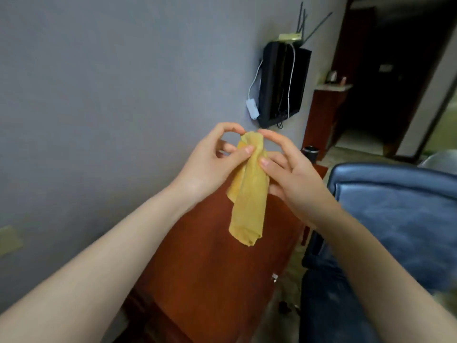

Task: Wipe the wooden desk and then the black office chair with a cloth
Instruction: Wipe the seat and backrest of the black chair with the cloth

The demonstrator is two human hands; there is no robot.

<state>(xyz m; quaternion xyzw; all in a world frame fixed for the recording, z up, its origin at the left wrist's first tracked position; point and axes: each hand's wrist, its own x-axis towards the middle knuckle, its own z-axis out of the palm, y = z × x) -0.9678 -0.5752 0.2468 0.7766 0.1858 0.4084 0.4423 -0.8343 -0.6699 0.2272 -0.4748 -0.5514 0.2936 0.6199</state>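
While 2 bare forearms reach in from the lower corners, the left hand and right hand meet at the middle of the frame and share a yellow cloth. The left hand's curled forefinger and thumb pinch the cloth's top left edge. The right hand's forefinger and thumb grip its top right edge, with the other fingers bent behind the fabric. The cloth hangs down in a loose, bunched fold between the 2 palms, in the air above the desk and not touching it.

The reddish-brown wooden desk runs from bottom centre up behind the cloth, along a grey wall. The dark, glossy chair fills the right side, just beside the desk. At upper right of centre a black television hangs on the wall, with a router on top and a white cable trailing down its left side. A dark cup stands at the desk's far end.
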